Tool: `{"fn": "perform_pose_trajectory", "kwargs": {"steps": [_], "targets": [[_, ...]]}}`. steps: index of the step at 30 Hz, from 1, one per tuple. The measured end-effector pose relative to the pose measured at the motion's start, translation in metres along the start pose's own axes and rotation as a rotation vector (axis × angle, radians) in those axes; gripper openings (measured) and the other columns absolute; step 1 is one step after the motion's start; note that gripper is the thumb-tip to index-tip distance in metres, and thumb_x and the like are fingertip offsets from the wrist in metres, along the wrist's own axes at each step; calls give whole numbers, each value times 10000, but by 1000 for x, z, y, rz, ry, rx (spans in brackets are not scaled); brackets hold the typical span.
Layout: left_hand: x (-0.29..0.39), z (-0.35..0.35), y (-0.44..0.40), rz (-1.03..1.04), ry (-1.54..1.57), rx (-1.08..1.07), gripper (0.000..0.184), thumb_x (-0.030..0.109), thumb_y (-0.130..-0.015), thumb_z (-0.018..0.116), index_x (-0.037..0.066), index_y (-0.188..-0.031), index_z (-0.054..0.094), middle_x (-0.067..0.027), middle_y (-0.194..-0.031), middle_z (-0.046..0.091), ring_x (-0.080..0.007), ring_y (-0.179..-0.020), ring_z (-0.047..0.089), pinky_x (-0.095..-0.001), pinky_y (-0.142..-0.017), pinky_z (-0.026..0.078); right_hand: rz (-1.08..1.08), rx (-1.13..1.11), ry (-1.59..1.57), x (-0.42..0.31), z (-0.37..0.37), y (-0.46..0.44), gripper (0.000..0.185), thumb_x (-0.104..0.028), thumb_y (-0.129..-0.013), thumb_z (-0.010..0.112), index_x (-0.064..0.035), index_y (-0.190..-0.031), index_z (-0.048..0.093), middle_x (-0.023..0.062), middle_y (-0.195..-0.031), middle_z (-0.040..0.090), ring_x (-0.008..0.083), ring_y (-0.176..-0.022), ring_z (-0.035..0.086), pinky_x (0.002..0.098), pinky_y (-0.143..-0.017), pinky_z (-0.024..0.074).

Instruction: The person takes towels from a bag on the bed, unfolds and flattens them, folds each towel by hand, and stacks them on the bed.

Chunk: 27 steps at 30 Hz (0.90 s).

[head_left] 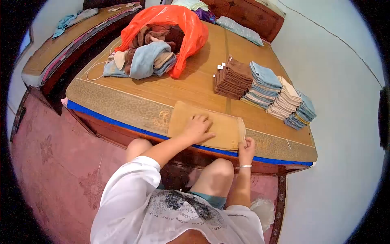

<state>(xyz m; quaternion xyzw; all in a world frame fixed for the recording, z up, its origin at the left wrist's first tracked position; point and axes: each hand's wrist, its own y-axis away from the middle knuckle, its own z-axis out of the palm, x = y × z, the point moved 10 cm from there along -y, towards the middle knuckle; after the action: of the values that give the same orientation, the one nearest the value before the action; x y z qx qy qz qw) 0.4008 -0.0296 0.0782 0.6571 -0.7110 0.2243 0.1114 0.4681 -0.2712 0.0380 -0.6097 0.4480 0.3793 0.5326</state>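
A tan cloth [221, 128], folded into a long rectangle, lies along the front edge of the bed mat [195, 91]. My left hand [198, 129] rests flat on its left half, fingers spread. At the cloth's right end, my right hand [246, 147] pinches the front corner between thumb and fingers. Beyond the cloth to the right stand stacks of folded cloths: brown [233, 77], blue and cream [263, 83], cream [285, 99] and blue-grey [301, 110].
An open red plastic bag [195, 30] spills loose cloths [146, 61] at the back left. A pillow [239, 30] lies near the headboard [252, 16]. The wall [337, 101] runs along the right. A clear plastic bag [263, 213] sits on the floor.
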Motion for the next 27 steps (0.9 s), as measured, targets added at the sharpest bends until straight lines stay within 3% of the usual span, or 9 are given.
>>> {"fn": "perform_pose_trajectory", "kwargs": {"steps": [4, 6, 9, 12, 13, 17, 20, 25, 27], "targets": [[7, 18, -19, -62, 528, -28, 587, 506, -802, 577, 55, -1176, 546, -167, -1207, 517, -308, -1122, 471, -428, -959, 348, -187, 83, 191, -75, 35, 13, 268, -62, -767, 619, -14, -1013, 525, 104, -925, 570, 197, -848, 551, 321, -760, 443], [1, 60, -25, -301, 1210, -253, 519, 466, -854, 528, 28, -1132, 557, -135, -982, 613, -226, -904, 581, -355, -780, 466, -393, -4, 276, -113, 71, 27, 290, -62, -766, 611, -26, -1043, 532, 130, -947, 572, 265, -879, 549, 353, -784, 437], [-13, 43, -21, -517, 1299, -177, 422, 371, -870, 554, 16, -1097, 565, -89, -935, 616, -164, -819, 587, -317, -690, 488, -652, -129, 423, -155, 115, 57, 309, -49, -743, 610, -40, -1043, 541, 148, -980, 567, 319, -900, 536, 381, -789, 431], [-28, 38, -20, -393, 1448, -140, 347, 245, -864, 573, 4, -1112, 549, -92, -979, 607, -154, -848, 580, -304, -712, 487, -770, -207, 500, -144, 144, 73, 325, -42, -727, 610, -49, -1044, 538, 134, -957, 566, 321, -890, 532, 392, -784, 423], [-39, 38, -14, -504, 1337, -215, 369, 160, -852, 577, 55, -1194, 483, -44, -984, 577, -128, -855, 549, -272, -719, 466, -834, -195, 533, -147, 147, 78, 438, -29, -689, 615, -51, -1114, 514, 131, -1040, 550, 313, -961, 514, 418, -845, 390], [-50, -5, -4, -309, 1328, 68, 463, 92, -856, 549, 73, -1290, 389, -53, -1066, 561, -124, -938, 525, -279, -785, 458, -721, -221, 657, -134, 153, 77, 668, -25, -632, 613, -53, -1270, 418, 146, -1235, 449, 326, -1150, 405, 458, -963, 295], [-61, -35, 8, -216, 1318, 184, 465, 73, -857, 539, 62, -1296, 384, -63, -1118, 551, -147, -1005, 516, -294, -851, 441, -673, -244, 694, -130, 152, 72, 664, -32, -638, 609, -52, -1273, 415, 146, -1244, 441, 331, -1160, 400, 454, -962, 302], [-148, 8, 12, -321, 1054, 220, 592, 38, -832, 551, 53, -1371, 307, -85, -1249, 493, -170, -1103, 481, -304, -916, 404, -579, -319, 697, -115, 157, 68, 617, -50, -646, 611, -66, -1239, 445, 148, -1268, 422, 334, -1170, 395, 447, -946, 317], [-124, -20, 28, -349, 1098, 166, 620, 38, -825, 560, 52, -1382, 286, -90, -1255, 488, -170, -1110, 476, -298, -924, 398, -582, -322, 748, -111, 159, 70, 627, -54, -646, 613, -67, -1248, 440, 151, -1272, 423, 335, -1167, 399, 445, -942, 320]]}}
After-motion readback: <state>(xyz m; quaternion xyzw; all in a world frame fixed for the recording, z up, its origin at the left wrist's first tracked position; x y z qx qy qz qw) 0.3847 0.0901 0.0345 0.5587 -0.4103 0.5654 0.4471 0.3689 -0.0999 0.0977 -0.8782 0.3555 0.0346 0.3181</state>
